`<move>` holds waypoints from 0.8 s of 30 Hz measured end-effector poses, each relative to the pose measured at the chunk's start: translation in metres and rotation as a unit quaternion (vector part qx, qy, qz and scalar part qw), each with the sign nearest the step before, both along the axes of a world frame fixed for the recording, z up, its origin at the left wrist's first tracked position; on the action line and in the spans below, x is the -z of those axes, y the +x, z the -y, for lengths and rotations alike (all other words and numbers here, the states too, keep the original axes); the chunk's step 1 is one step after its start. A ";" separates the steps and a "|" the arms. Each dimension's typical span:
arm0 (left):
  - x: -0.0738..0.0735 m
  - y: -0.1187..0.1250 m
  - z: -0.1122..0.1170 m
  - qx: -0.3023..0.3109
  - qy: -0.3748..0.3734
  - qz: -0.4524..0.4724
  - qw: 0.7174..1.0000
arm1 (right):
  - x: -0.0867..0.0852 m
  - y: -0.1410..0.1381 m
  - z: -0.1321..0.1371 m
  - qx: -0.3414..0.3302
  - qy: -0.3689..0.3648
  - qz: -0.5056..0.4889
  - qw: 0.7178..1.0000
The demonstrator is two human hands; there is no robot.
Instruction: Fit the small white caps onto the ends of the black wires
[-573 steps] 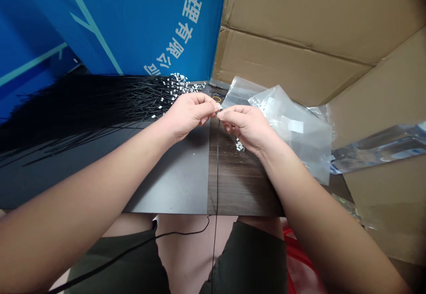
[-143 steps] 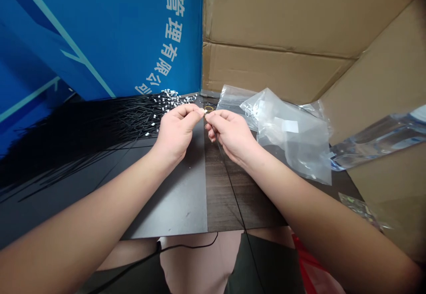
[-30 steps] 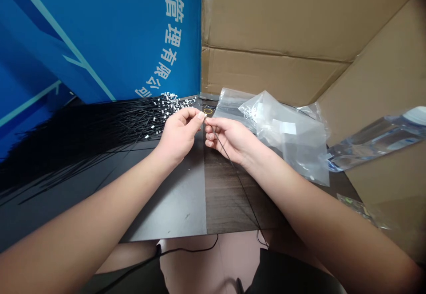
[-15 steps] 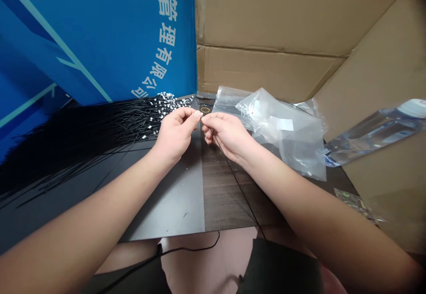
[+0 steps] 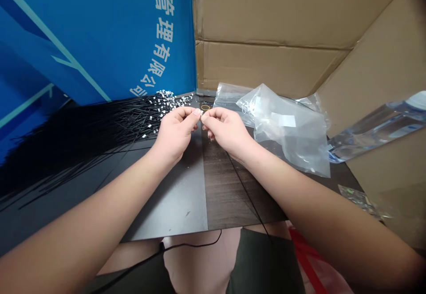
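Observation:
Over the table's middle, my left hand (image 5: 176, 132) pinches a tiny white connector (image 5: 201, 112) between thumb and forefinger. My right hand (image 5: 226, 130) meets it fingertip to fingertip, closed in a pinch at the same spot. A thin black wire (image 5: 245, 187) comes out from under the right hand and runs down over the table's front edge; its upper end is hidden by the fingers. Left of my hands lies a large heap of black wires (image 5: 83, 130), many tipped with white connectors (image 5: 163, 101).
Clear plastic bags (image 5: 293, 139) lie right of my hands, with a water bottle (image 5: 376, 127) beyond them. A small bag of parts (image 5: 361, 201) sits at the right edge. A blue printed panel (image 5: 109, 32) and cardboard walls (image 5: 273, 14) enclose the table (image 5: 173, 205) at the back.
The right fingers have closed in against the left fingertips, and the wire's upper stretch is now hidden behind the right hand. The view has shifted slightly.

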State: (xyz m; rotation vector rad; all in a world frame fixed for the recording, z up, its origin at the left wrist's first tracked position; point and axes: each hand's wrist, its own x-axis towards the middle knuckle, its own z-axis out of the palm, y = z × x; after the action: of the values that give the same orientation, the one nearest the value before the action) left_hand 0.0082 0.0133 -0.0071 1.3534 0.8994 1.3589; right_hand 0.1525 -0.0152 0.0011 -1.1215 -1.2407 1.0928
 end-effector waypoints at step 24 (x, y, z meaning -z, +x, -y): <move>-0.001 -0.007 -0.005 0.030 0.075 -0.060 0.995 | -0.007 0.005 0.001 -0.075 -0.121 -0.200 0.969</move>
State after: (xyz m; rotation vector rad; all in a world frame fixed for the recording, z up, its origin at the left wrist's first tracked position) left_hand 0.0015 0.0181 -0.0062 1.5790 0.8416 1.3311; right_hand 0.1571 -0.0157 0.0083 -0.9333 -0.8996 1.5329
